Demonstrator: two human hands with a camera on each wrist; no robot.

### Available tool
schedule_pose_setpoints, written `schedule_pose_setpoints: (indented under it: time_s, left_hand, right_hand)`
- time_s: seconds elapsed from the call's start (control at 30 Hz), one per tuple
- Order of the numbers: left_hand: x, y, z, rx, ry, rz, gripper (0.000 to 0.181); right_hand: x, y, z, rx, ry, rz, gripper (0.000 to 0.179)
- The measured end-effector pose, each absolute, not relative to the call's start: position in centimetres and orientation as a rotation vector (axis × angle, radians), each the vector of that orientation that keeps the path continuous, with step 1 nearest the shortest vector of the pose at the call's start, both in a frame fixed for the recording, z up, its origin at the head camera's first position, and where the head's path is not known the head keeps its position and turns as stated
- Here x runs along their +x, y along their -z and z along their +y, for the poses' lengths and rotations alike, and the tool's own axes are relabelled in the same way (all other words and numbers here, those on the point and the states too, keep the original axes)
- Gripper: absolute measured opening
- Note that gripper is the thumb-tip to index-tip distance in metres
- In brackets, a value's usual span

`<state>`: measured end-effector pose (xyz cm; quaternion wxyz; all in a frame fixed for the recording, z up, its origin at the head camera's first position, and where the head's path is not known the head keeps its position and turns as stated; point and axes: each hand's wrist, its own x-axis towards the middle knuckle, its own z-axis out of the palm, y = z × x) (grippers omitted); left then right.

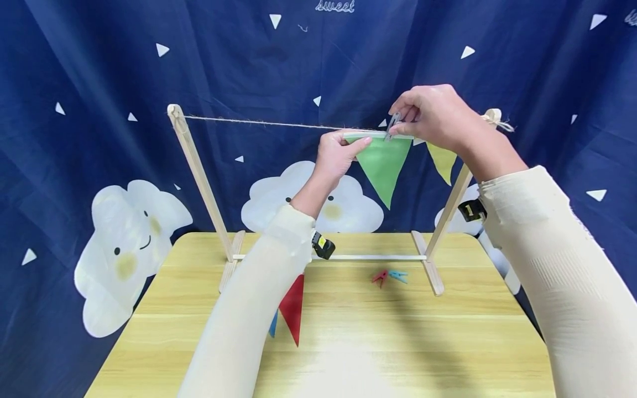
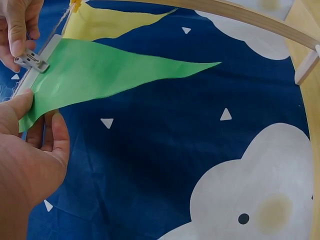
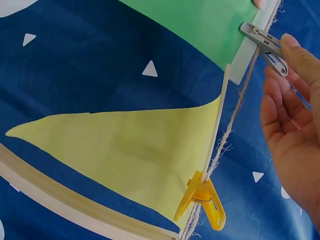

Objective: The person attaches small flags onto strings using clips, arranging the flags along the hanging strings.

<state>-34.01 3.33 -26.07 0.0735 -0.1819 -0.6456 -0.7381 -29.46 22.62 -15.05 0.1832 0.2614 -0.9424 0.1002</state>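
Note:
In the head view my left hand (image 1: pixel 334 157) pinches the upper left corner of a green pennant (image 1: pixel 385 171), thumb in front and fingers behind. The pennant's white top strip lies along a twine line (image 1: pixel 259 122). Between thumb and fingers my right hand (image 1: pixel 440 116) holds a grey clothespin (image 3: pixel 265 45), whose jaws sit over the strip near its right part. Beside it hangs a yellow pennant (image 3: pixel 125 135), clipped to the twine by a yellow clothespin (image 3: pixel 201 195), as the right wrist view shows.
Wooden posts, left (image 1: pixel 199 174) and right (image 1: pixel 450 213), carry the twine above a wood-grain table (image 1: pixel 478 342). A red clothespin (image 1: pixel 381 277) and a blue clothespin (image 1: pixel 398 276) lie near the right foot. Red pennant (image 1: pixel 293 309) and blue pennant (image 1: pixel 273 326) are partly hidden by my left sleeve.

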Motion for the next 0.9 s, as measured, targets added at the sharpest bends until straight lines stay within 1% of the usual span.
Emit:
schedule_pose_setpoints:
  time_s: [0.27, 0.7, 0.9]
  left_hand:
    - [-34.2, 26.3, 3.1, -0.526, 2.196, -1.952, 0.025]
    - [-34.0, 26.2, 3.1, -0.554, 2.152, -1.95, 0.027]
    - [-33.8, 26.3, 3.0, -0.52, 2.101, -1.994, 0.026]
  right_hand:
    - [-29.5, 15.0, 22.7, 0.751, -0.264, -2.708, 0.039]
    - [-29.1, 15.3, 23.2, 0.697, -0.33, -2.764, 0.052]
    - [-28.6, 15.7, 23.9, 0.721, -0.355, -2.711, 0.054]
